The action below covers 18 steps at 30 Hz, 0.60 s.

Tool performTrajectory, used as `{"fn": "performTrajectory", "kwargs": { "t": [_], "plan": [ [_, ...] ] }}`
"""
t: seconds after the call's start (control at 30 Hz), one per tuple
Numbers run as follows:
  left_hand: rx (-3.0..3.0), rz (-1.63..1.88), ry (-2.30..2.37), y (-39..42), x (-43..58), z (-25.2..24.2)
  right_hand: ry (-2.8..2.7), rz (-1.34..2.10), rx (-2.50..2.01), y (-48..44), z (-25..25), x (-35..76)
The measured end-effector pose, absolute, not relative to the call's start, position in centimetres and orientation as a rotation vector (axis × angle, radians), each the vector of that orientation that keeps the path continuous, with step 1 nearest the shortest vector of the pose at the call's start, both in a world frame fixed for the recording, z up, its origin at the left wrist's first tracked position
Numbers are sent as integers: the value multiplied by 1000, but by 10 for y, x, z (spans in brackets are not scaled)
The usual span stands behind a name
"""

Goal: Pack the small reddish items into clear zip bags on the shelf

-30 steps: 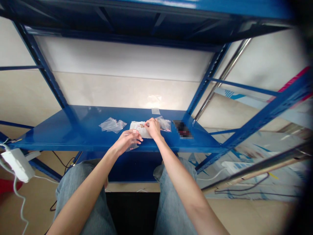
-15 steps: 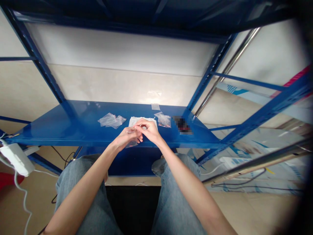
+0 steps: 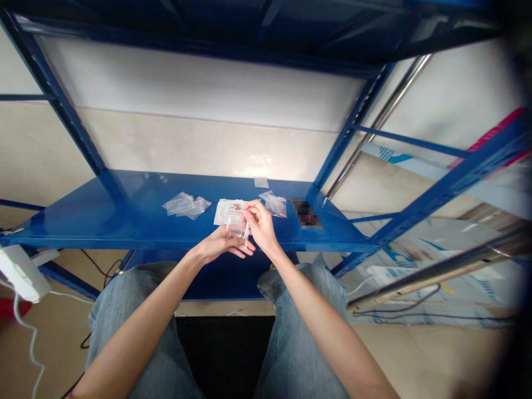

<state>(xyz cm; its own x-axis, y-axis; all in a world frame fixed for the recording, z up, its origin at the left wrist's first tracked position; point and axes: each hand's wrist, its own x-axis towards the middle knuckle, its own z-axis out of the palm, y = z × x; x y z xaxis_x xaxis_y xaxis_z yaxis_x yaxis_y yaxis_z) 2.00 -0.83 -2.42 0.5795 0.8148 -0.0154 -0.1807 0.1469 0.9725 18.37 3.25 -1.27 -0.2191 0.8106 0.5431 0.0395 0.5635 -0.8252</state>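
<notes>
A small clear plastic bag (image 3: 238,228) is stretched between my hands over the shelf's front edge. My left hand (image 3: 222,243) grips its left side and lower part, palm partly up. The fingers of my right hand (image 3: 258,220) pinch the bag's upper right edge. Just behind lies a white paper sheet (image 3: 224,209) with a few small brownish pieces (image 3: 236,206) on it, too small to name. To the right of my right hand rests a clear bag (image 3: 277,206) with small reddish items inside.
Several flat clear bags (image 3: 187,205) lie left on the blue shelf (image 3: 124,216). A small white packet (image 3: 261,182) sits at the back. A blurred-out dark item (image 3: 306,213) lies right. A white power strip (image 3: 22,271) hangs at the left edge.
My hands have moved apart from being close together, spreading the clear bag between them. The small pieces on the paper now show. The view has shifted slightly.
</notes>
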Motion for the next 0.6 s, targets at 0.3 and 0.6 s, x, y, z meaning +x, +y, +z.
{"fn": "performTrajectory", "kwargs": {
  "t": [0.3, 0.6],
  "plan": [
    [1455, 1328, 1021, 2, 21, -21, -1529, 986, -771, 29, -18, 195],
    [1512, 1587, 1135, -2, 18, -21, -1459, 1235, -814, 29, -25, 186]
  ]
}}
